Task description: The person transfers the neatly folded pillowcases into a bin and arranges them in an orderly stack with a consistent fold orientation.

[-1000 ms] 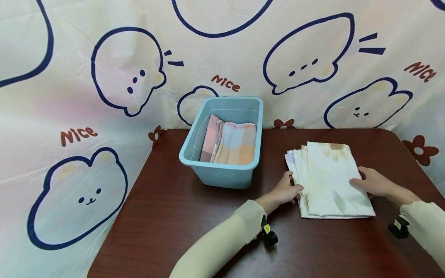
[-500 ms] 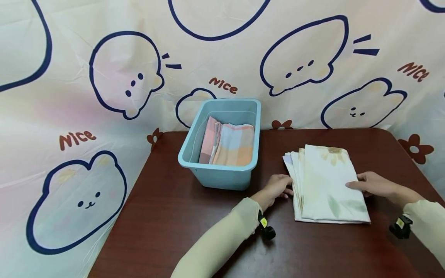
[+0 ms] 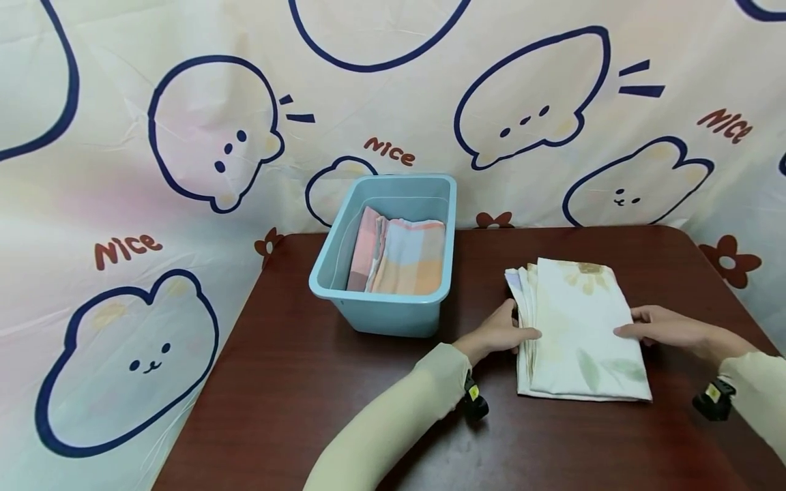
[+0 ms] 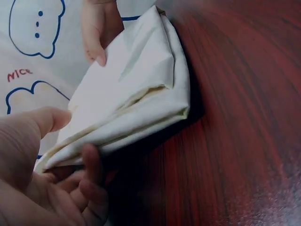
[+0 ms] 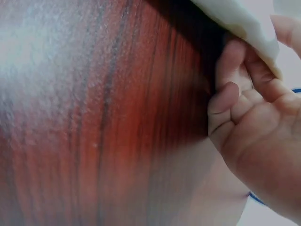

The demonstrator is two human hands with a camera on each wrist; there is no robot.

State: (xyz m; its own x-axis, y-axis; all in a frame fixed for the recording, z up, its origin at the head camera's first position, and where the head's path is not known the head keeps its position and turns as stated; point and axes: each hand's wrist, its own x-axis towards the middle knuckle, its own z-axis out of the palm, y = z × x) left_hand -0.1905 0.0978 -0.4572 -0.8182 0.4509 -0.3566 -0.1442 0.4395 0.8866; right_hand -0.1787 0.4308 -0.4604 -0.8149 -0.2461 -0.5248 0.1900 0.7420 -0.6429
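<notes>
A folded white cloth (image 3: 589, 327) with pale leaf and flower prints lies at the right of the table in the head view, its layers fanned at the left edge. My left hand (image 3: 500, 331) grips that edge, thumb on top and fingers below. In the left wrist view the folds of the cloth (image 4: 127, 89) show beside the left thumb and curled fingers. At the opposite edge my right hand (image 3: 672, 332) pinches the cloth, thumb above. The right wrist view shows the right hand's fingers (image 5: 230, 101) curled under a cloth corner (image 5: 249, 28).
A light blue plastic bin (image 3: 393, 317) stands left of the cloth, near the back of the dark red-brown table (image 3: 264, 409). Inside it are a folded checked cloth (image 3: 411, 256) and a pink one (image 3: 364, 249) beside it. A cartoon-printed curtain (image 3: 245, 41) hangs behind.
My left hand slipped off the cloth's left edge half a second ago and now grips it again, thumb over the top. The right hand stays at the right edge. The view has shifted slightly.
</notes>
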